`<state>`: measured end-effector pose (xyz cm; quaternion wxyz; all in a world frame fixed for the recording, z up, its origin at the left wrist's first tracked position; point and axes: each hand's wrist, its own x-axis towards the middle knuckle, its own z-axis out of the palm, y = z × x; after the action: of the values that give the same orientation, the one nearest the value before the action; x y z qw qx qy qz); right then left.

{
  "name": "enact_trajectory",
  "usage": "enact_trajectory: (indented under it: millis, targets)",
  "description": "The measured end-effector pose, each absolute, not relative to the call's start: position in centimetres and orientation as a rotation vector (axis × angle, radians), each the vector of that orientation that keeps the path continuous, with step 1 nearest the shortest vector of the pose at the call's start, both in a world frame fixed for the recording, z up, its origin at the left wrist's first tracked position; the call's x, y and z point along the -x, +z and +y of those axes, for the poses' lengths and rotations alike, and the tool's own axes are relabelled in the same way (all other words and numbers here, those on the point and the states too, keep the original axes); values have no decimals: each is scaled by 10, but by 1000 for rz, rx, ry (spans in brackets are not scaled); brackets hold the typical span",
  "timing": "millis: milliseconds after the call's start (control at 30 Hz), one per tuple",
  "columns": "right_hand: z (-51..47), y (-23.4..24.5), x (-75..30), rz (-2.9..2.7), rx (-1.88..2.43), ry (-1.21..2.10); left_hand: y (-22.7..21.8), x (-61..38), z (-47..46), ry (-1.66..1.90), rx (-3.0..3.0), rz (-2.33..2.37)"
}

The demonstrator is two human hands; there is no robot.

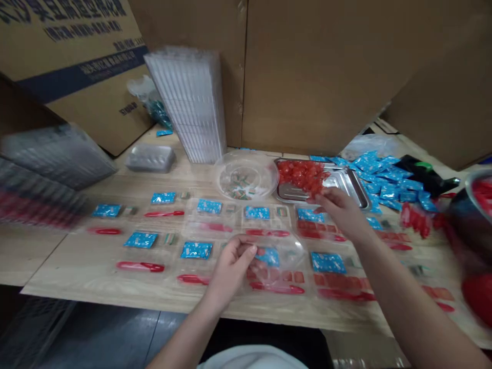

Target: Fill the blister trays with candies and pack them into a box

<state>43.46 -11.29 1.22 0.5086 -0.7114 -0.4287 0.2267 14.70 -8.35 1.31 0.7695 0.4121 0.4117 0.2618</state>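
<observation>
From your head camera, your right hand (340, 214) is at the front edge of a stainless steel tray (338, 177), and its fingers (321, 198) are bunched against a heap of red jelly candies (302, 177). They seem to be closing on a few pieces, but you can't tell for sure from this view. The heap lies ahead of those fingers and slightly left, and your right hand is clearly the nearer one.

Your left hand (230, 269) is curled at the edge of a clear blister tray (277, 261), with the tray's long side running across the table (46, 266). You can't tell whether it is gripping the plastic or only touching it.

Around the tray, blue sachets (326, 262) and red plastic spoons (140, 266) are set out in rows. A clear round bowl (246, 177) holds small striped pieces, and a loose pile of blue sachets (384, 184) lies to the right.

As for writing, the cardboard carton (73, 61) at the far left carries dark print and a blue band, but it's too skewed and blurred to read. No brand shows on the sachets.
</observation>
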Motion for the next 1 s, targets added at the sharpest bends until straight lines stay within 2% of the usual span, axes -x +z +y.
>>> enact_trajectory:
  millis: [67, 167, 367, 467, 600, 733, 867, 1000]
  targets:
    - [-141, 17, -425, -823, 1585, 723, 12, -146, -72, 563, -977, 880]
    - [-176, 22, -412, -776, 1631, 683, 14, -151, -69, 590, -919, 857]
    - [-209, 28, -390, -1205, 1921, 506, 17, -158, -117, 651, -425, 852]
    - [-211, 31, -380, -1279, 1911, 522, 17, -159, -136, 658, -278, 870]
    - [-211, 38, -367, -1237, 1835, 533, 18, -162, -139, 776, -302, 866]
    - [-209, 52, -351, -1658, 1985, 350, 18, -167, -140, 841, -375, 835]
    - [-195, 61, -333, -1989, 1947, 229, 21, -170, -145, 839, -421, 830]
    - [-181, 55, -324, -1946, 1951, 189, 25, -170, -147, 823, -432, 828]
